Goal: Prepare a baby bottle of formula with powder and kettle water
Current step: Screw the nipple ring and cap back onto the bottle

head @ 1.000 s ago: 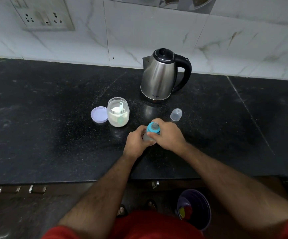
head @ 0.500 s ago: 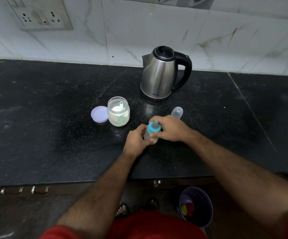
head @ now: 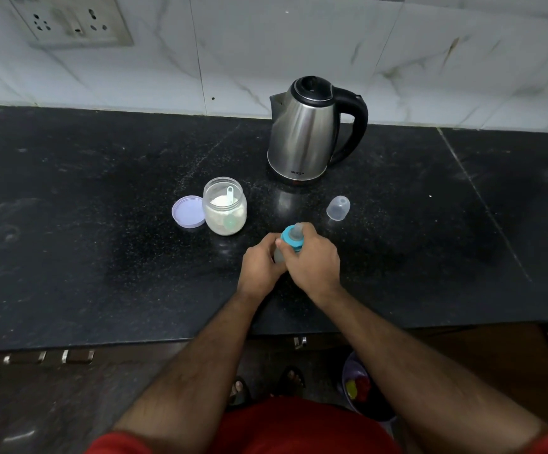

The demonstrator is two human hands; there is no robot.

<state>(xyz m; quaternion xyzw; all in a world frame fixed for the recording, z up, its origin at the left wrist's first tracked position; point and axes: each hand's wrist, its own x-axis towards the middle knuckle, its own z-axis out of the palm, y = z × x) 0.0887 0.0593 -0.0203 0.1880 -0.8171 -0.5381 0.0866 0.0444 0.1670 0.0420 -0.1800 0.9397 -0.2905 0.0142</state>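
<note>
A small baby bottle (head: 279, 253) with a blue collar and teat (head: 291, 238) stands on the black counter (head: 86, 257). My left hand (head: 259, 267) wraps its body, which is mostly hidden. My right hand (head: 313, 262) grips the blue collar from the right. An open jar of white powder (head: 224, 206) with a scoop inside stands to the left, its lilac lid (head: 188, 212) lying beside it. The steel kettle (head: 305, 132) stands behind, handle to the right. The bottle's clear cap (head: 338, 208) lies right of the bottle.
A marble-tiled wall with a socket panel (head: 73, 21) rises behind the counter. The counter's front edge runs just below my wrists. On the floor beneath, a purple bucket (head: 361, 388) sits at the right, next to my sandalled feet.
My right hand has turned on the blue collar, its wrist swinging from the right round toward me. The left hand has kept its hold on the bottle's body. The camera has tilted slightly.
</note>
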